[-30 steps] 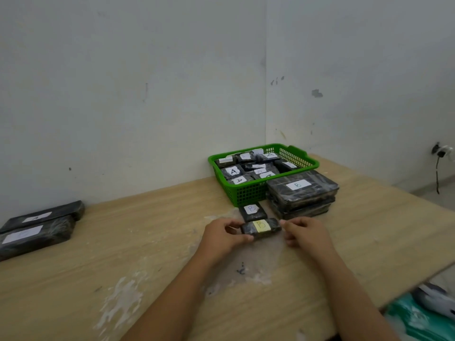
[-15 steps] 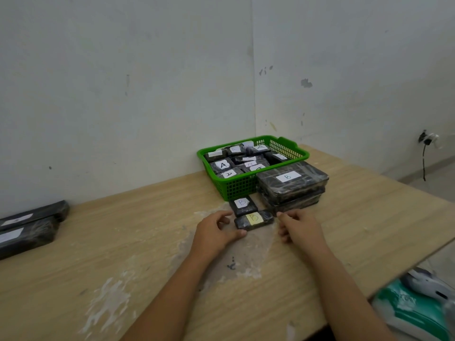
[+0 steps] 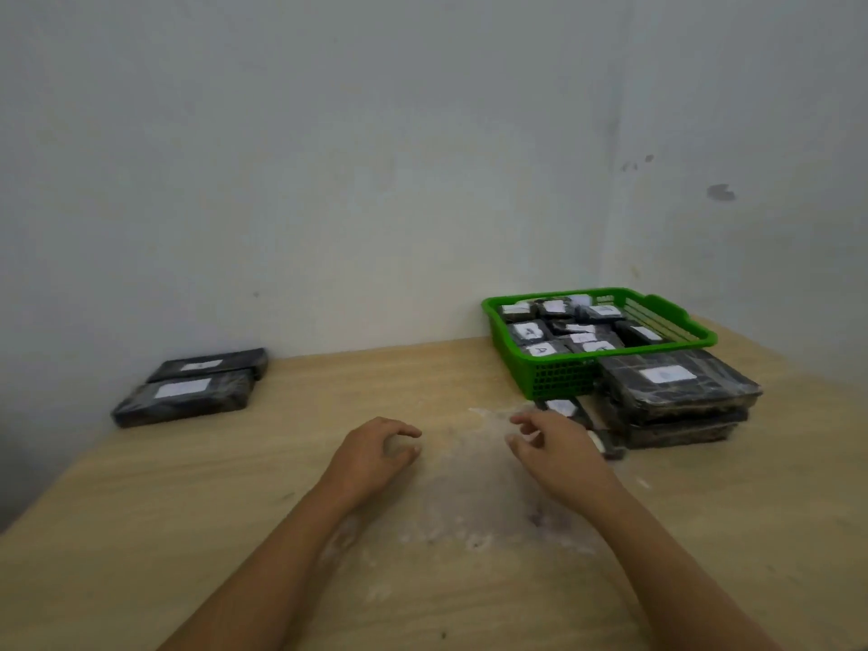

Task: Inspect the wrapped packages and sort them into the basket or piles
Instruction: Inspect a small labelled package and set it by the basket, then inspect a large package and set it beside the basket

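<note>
A green basket (image 3: 554, 375) at the back right holds several small black wrapped packages with white labels. In front of it lie a small labelled package (image 3: 563, 408) and another small package (image 3: 608, 446), partly hidden behind my right hand (image 3: 556, 451). A stack of large black packages (image 3: 676, 397) sits right of them. My left hand (image 3: 375, 455) hovers over the table with loosely curled fingers and holds nothing. My right hand, fingers relaxed, is just left of the small packages and holds nothing.
Two long black wrapped packages (image 3: 188, 390) lie by the wall at the far left. The wooden table (image 3: 235, 533) has white scuffed patches in its middle. Walls meet in a corner behind the basket.
Both hands have let go of the small yellow-labelled package, which now lies by the big stack. The view has swung left, and my hands have drawn back and to the left.
</note>
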Tool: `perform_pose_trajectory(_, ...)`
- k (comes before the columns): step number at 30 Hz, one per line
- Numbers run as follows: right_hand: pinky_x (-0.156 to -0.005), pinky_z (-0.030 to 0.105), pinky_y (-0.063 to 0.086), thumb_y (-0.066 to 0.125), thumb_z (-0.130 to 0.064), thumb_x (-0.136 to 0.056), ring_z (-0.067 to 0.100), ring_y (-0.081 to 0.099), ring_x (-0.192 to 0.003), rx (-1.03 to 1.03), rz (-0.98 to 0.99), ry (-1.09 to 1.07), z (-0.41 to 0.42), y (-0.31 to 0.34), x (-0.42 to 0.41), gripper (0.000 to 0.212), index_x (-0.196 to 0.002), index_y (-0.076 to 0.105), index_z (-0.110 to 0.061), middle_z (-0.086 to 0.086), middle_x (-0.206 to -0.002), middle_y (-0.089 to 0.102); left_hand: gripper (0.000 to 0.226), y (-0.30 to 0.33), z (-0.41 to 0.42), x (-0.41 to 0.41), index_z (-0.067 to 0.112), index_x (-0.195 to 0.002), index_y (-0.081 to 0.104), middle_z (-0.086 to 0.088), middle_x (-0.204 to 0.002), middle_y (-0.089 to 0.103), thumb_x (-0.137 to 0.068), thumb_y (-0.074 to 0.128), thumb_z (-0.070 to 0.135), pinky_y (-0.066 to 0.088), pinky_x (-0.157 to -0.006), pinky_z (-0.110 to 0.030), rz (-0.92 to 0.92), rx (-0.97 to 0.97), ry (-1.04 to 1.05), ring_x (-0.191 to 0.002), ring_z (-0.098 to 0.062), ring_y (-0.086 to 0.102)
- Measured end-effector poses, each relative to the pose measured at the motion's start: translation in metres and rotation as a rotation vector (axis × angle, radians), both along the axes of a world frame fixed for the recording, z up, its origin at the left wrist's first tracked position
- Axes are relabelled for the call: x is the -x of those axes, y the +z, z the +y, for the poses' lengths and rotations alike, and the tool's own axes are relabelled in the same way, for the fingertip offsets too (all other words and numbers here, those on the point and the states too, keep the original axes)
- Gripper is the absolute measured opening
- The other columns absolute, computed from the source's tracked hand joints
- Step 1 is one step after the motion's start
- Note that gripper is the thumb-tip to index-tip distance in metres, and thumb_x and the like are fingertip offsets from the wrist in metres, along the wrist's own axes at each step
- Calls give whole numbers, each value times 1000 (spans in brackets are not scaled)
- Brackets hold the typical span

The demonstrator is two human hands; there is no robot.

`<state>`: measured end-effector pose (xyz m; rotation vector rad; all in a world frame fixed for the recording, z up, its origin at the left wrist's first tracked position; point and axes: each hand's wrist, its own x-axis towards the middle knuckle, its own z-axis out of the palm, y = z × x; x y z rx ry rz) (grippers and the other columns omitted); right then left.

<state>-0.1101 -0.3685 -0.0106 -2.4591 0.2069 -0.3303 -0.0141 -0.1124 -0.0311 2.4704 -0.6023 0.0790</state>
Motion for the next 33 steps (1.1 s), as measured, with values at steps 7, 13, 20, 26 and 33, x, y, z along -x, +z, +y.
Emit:
perform_pose_trajectory(7, -112, 28, 34, 57, -47, -101, 18, 46, -138, 221, 64, 408, 120, 6, -84, 49, -146, 52, -27, -2, -150, 50, 23, -3, 116, -29, 33, -117, 73, 9, -126, 65, -94, 71, 35, 41, -99, -22, -28, -28, 228, -120, -11, 60)
perform_pose_trajectory(13, -117, 33, 34, 57, -49, -99, 19, 44, -140, 237, 136, 566, 219, -14, -150, 53, -146, 51, -25, 1, -153, 48, 24, -9, 201, -54, 31, -118, 71, 10, -126, 63, -94, 69, 35, 43, -101, -26, -58, -59, 409, -118, -12, 59)
perform_pose_trajectory(20, -126, 47, 12, 39, -57, -104, 18, 21, -154, 344, 98, 555, 281, -39, -189, 55, -153, 41, -33, -4, -167, 28, 31, -27, 264, -57, 36, -121, 67, 14, -129, 59, -96, 60, 53, 42, -103, -33, -132, -128, 494, -120, -10, 54)
perform_pose_trajectory(26, -127, 44, 3, 30, -60, -105, 14, 8, -158, 373, 97, 568, 281, -50, -192, 56, -157, 30, -40, -10, -171, 14, 46, -3, 306, -103, 22, -133, 58, -6, -135, 56, -96, 62, 49, 46, -104, -42, -175, 94, 868, -125, -27, 53)
perform_pose_trajectory(33, -127, 43, -3, 31, -60, -104, 12, 3, -158, 346, 111, 587, 280, -46, -192, 56, -158, 28, -42, -12, -171, 11, 101, 5, 322, -159, 3, -147, 45, -20, -146, 48, -88, 40, 85, 42, -108, -47, 141, 98, 982, -133, -37, 48)
